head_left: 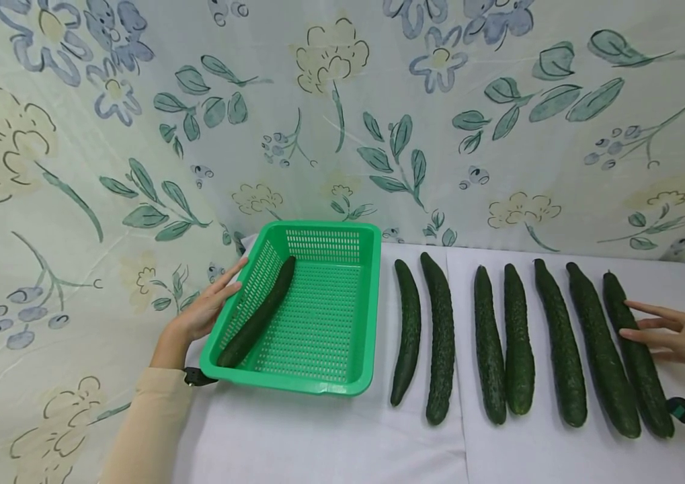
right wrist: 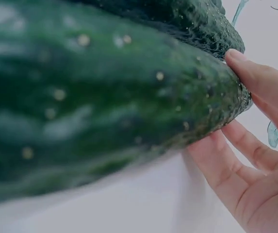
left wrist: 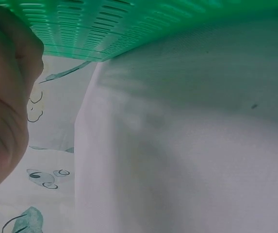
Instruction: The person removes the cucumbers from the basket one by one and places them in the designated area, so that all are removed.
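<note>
A green plastic basket [head_left: 318, 383] stands at the left of the white table, with one cucumber [head_left: 257, 323] lying along its left wall. My left hand [head_left: 203, 312] holds the basket's left rim. In the left wrist view, the bent fingers of that hand [left wrist: 8, 82] lie against the basket's slotted wall [left wrist: 114, 24]. Over at the far right, my right hand [head_left: 683, 339] grips the rightmost cucumber [head_left: 641, 363] near its upper part. The right wrist view shows fingertips on both sides of this cucumber [right wrist: 129, 102], which lies on the cloth.
Several more cucumbers lie in a row between basket and right hand, among them a slim curved one [head_left: 409, 333] and a long one [head_left: 602, 349] touching the gripped cucumber. A flowered curtain [head_left: 342, 121] hangs behind the table [head_left: 330, 437].
</note>
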The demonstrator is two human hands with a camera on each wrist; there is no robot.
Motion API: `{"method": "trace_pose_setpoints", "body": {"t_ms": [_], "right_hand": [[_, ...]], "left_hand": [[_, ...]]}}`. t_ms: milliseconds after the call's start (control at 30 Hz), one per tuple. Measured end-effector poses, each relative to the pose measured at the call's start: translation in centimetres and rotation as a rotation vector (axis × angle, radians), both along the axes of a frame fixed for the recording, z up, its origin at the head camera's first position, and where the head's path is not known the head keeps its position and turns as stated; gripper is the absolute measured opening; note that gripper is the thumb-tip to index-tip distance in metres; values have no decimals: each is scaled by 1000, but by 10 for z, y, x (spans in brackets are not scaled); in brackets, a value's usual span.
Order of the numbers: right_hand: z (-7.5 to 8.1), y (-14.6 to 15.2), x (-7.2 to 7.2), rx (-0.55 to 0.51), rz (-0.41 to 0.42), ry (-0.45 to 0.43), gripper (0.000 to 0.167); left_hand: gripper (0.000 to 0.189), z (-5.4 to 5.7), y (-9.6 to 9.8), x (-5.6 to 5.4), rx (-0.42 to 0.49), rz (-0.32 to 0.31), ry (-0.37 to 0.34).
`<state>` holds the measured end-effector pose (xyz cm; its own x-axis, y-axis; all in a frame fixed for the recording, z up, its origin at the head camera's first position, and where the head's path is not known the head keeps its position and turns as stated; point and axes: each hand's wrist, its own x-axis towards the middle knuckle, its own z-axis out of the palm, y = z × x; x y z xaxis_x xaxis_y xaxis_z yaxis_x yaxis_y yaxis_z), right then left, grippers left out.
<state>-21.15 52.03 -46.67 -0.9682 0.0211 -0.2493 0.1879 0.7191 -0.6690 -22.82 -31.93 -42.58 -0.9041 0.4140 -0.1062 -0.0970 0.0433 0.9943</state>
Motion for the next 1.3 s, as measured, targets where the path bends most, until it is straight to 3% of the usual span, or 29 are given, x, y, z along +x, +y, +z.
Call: {"method": "trace_pose_setpoints", "body": {"t_ms": [167,533,733,900,1000,1133,1300], "right_hand": [[-2,3,-1,37,-31,19,101],[-20,23,-7,49,-40,77,101],[-16,24,-7,63,-21,72,96],[-15,23,-7,53,-51,102,96],[-11,22,-8,36,-66,131,89],[11,5,-5,29,-101,140,80],[27,-13,-5,16,-131,180,80]], "left_hand": [[57,-2,-1,-1,-14,-3,6],[58,-2,-1,0,-22,0,13],[57,-2,-1,0,-35,5,17],[57,-2,-2,-1,-32,1,18],[58,-2,-1,-1,-25,-1,18],[58,-2,-1,-2,-13,-2,17],[58,-2,-1,-1,1,-3,15]]}}
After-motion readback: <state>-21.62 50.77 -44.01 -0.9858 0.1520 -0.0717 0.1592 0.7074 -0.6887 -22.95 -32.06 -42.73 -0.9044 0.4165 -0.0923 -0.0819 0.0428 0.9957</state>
